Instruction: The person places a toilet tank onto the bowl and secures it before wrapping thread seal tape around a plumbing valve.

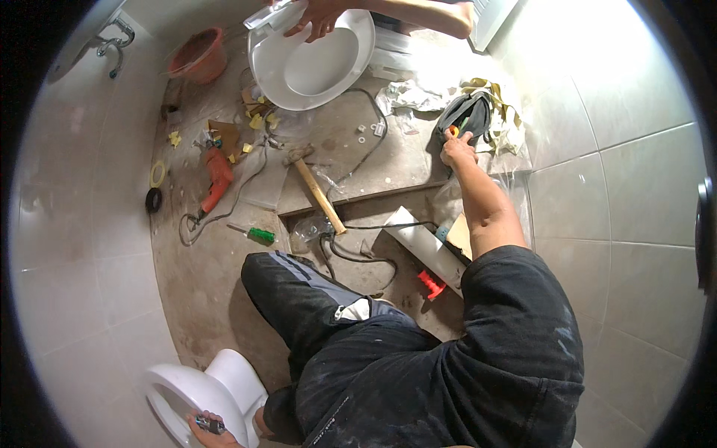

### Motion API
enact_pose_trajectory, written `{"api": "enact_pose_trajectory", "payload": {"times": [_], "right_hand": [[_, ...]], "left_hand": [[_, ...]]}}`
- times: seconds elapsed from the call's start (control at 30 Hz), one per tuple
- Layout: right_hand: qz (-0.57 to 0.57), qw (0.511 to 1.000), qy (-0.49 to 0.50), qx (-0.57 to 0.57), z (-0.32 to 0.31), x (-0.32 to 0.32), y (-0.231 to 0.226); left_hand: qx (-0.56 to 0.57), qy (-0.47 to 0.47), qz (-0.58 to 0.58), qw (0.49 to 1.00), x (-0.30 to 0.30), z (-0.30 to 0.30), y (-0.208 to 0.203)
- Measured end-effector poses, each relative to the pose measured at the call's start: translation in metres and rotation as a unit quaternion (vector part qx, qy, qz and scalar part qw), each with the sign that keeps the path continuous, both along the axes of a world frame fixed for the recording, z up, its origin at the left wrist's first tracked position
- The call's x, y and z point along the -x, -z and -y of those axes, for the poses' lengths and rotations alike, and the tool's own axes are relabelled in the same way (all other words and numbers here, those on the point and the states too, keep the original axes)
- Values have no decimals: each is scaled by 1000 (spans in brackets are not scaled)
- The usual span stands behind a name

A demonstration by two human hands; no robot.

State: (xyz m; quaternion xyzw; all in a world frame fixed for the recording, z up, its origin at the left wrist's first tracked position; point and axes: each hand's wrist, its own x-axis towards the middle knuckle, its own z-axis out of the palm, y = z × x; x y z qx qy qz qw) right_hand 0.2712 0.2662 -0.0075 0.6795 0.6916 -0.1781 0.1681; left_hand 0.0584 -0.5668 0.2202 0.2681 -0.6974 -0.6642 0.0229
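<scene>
My right hand [458, 149] reaches far forward to a dark grey bag [472, 112]. Its fingers are bent at the bag's mouth, against a small orange-and-yellow piece [452, 131]; what they grip is partly hidden. Down at the lower left, my left hand [211, 431] is closed around a small black-and-silver cylindrical piece [212, 425], beside a white toilet bowl [234, 373]. At the top, another person's hand [323, 15] rests on a white toilet seat with its lid [314, 67].
A claw hammer [320, 196] lies across the step. To its left are a green-handled screwdriver [260, 235] and an orange corded drill [217, 179]. A long white box [426, 243] and a red plastic piece [431, 285] lie before me. An orange bucket [199, 56] stands far left.
</scene>
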Motion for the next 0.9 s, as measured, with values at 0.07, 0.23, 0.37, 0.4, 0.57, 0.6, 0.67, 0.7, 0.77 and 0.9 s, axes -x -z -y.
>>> {"api": "enact_pose_trajectory", "payload": {"times": [0.07,0.23,0.37,0.4,0.57,0.6,0.67,0.7,0.77,0.9], "right_hand": [[24,999,-20,-9,-2,-3,12],[61,996,-64,-20,-3,5,11],[-10,959,-234,-162,-13,-6,41],[-32,947,-215,-237,-41,-27,57],[-164,958,-9,-236,-47,9,64],[-222,941,132,-217,-68,-1,63],[-183,954,138,-193,-90,-19,66],[-90,978,3,-190,-79,-17,70],[-87,980,-4,-179,-65,-4,64],[-145,951,22,-271,-70,-14,83]], "left_hand": [[1,5,-4,1000,0,2,1],[28,-9,-9,1000,-3,0,3],[9,11,-9,1000,-3,16,-2],[3,12,2,1000,3,12,11],[41,-35,6,999,-10,7,-12],[20,-9,11,1000,-4,10,-6],[41,-11,-15,999,2,-7,1],[56,-23,-24,998,0,-17,-10],[77,-31,-13,996,-7,-31,-20],[100,6,11,995,-9,-20,-4]]}}
